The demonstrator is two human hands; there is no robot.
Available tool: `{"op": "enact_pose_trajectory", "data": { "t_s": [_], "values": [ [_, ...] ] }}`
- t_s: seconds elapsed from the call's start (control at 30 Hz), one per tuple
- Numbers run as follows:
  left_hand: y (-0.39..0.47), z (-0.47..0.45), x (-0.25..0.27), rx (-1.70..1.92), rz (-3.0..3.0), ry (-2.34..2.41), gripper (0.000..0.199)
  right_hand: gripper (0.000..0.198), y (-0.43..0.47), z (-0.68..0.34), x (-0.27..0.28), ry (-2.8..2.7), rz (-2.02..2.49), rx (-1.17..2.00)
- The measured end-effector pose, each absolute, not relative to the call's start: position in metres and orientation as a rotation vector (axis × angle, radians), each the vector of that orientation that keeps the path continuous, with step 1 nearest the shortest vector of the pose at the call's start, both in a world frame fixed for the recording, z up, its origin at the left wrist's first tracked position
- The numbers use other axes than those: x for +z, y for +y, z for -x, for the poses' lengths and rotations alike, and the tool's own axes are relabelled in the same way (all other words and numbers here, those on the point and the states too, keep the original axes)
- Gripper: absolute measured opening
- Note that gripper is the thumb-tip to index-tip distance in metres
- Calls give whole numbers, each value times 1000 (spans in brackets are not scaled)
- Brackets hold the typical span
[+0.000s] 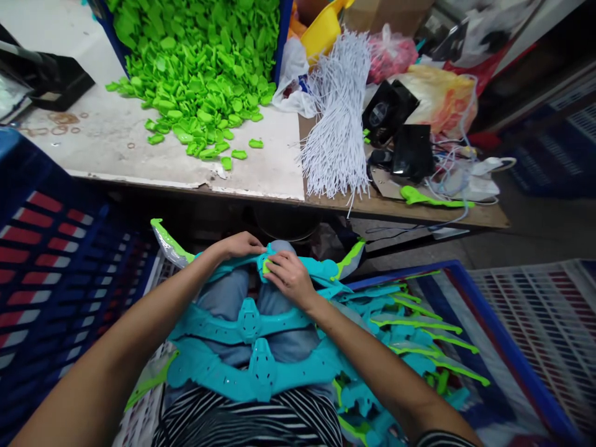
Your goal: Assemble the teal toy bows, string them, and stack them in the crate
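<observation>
A turquoise toy bow (319,268) with green and silver tips lies across my knees, farthest from my body. My left hand (244,244) grips it just left of its middle, fingers closed on the upper edge. At the bow's centre, the fingers of my right hand (291,276) pinch and press a small green plastic piece (267,266) against it. My right fingers partly hide that piece. Nearer my body, a second turquoise bow part (209,324) and a third turquoise bow part (307,372) rest across my lap, each with a raised middle block.
A blue bin (281,37) spills small green pieces (205,118) onto the table (274,161). White cords (338,124) hang over its edge, near black boxes (412,149). A blue crate (41,205) stands left; a blue-rimmed crate (503,347) at right holds several bows (414,323).
</observation>
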State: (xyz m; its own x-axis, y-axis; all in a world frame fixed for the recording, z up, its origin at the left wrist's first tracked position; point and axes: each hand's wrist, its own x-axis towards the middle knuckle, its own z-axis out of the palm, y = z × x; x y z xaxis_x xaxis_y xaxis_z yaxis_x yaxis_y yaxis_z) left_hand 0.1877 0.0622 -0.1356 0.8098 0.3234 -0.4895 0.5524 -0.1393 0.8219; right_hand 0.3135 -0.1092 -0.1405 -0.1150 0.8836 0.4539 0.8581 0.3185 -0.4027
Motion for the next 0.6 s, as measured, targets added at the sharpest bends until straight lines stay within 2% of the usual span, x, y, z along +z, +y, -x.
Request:
{"op": "enact_pose_trajectory", "data": {
  "t_s": [0.27, 0.43, 0.5, 0.6],
  "values": [
    [60, -188, -136, -207, -1733, 644, 46, 20, -107, -320, -144, -1861, 1500, 266],
    [59, -189, -128, -260, -1805, 649, 50, 15, -103, -321, -145, -1729, 1681, 384],
    [59, -190, -124, -302, -1817, 635, 53, 25, -101, -322, -145, -1604, 1812, 462],
    [56, -195, -120, -356, -1880, 678, 52, 63, -96, -324, -142, -1491, 1957, 644]
  ]
}}
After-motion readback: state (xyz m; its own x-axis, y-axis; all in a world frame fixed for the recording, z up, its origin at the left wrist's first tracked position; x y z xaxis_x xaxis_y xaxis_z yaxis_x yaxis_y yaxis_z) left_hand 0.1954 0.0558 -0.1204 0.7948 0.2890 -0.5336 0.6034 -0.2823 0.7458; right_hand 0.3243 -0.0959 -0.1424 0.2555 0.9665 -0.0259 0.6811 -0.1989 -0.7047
